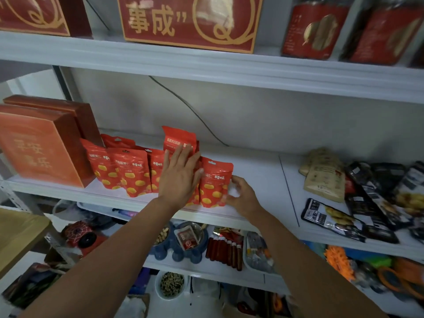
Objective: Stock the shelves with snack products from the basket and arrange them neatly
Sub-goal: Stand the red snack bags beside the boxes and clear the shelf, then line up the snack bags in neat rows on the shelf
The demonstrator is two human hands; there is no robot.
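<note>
Arranging step in hand. Left hand (pixel 181 173) lay flat, fingers straight, against the red snack pouches (pixel 130 173) on the middle shelf (pixel 254 173). Right hand (pixel 241 196), at three o'clock, curled its fingers round the end pouch (pixel 214 180). Next, in my judgement: square that pouch into line.

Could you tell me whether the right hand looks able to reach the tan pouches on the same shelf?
Probably yes. The right hand grips the end red pouch by its edge, and only bare shelf lies between it and the tan pouches to its right; it would have to let go first.
</note>
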